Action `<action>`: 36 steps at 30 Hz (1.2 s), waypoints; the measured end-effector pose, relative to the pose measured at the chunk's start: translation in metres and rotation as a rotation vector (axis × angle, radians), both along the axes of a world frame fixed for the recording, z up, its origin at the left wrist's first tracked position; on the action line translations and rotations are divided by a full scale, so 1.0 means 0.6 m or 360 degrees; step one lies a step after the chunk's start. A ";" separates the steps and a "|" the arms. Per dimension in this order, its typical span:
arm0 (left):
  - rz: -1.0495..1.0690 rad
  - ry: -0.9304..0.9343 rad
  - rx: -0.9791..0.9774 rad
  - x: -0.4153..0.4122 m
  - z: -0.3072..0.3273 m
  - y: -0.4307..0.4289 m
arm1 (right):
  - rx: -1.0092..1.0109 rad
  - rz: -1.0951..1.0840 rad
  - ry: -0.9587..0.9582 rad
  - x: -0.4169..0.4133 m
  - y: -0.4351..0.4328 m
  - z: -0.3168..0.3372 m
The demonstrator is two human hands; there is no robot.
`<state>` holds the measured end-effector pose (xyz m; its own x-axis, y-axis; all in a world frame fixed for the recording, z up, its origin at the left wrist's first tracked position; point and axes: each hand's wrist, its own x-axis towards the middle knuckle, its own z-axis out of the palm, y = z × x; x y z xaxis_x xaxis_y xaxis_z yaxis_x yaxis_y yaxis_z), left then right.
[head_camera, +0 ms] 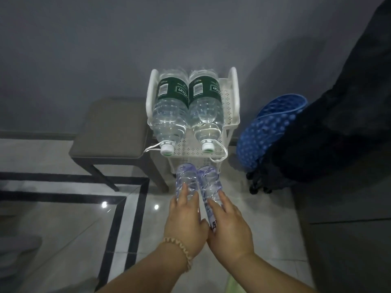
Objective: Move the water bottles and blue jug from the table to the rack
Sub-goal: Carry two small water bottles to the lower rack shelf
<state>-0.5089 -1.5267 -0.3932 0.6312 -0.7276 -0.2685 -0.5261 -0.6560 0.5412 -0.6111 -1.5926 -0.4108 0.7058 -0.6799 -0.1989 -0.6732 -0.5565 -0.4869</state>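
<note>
A white rack (231,106) with a perforated top shelf stands against a grey wall, and everything else is placed from it. Left of the rack sits a grey cushioned stool (110,132) on dark legs, its corner close to the rack's left post. Right of the rack, a blue studded mat (268,127) leans partly behind a dark fabric mass (338,123) that fills that side.

On the rack's top shelf two large water bottles lie on their sides, touching each other, caps toward the camera: the left large bottle (169,106) and the right large bottle (206,106), each with a dark green label, a white cap and a white carrying loop at the neck.

Below the front edge of that shelf, two smaller clear bottles with a bluish ribbed pattern point lengthwise into the rack, side by side and touching. The left small bottle (186,176) is grasped from above by the left hand (186,225), fingers stretched along its body; a beaded bracelet (179,250) circles that wrist. The right small bottle (208,180) is held the same way by the right hand (228,229), fingers wrapped over it. Whether the small bottles already rest on a lower shelf cannot be told.
</note>
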 end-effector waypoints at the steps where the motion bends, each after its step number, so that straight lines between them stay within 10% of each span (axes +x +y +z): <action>1: -0.0016 0.0002 -0.0044 0.019 -0.034 -0.011 | -0.0014 -0.0027 -0.0012 0.018 -0.009 -0.031; 15: -0.0281 -0.0504 -0.0462 0.219 -0.380 -0.249 | -0.0595 -0.0272 -0.0278 0.213 -0.222 -0.367; 30: -0.0473 -0.0506 -0.0704 0.275 -0.420 -0.304 | -0.0962 -0.0101 -0.0365 0.265 -0.296 -0.387; 36: -0.0690 -0.1030 -0.0622 0.247 -0.456 -0.279 | -0.1156 0.0046 -0.0103 0.234 -0.282 -0.440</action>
<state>-0.3609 -1.6941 -0.6669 0.2192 -0.9044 0.3662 -0.9685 -0.1561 0.1941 -0.4710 -1.7617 -0.6749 0.7207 -0.6054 0.3378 -0.6357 -0.7715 -0.0262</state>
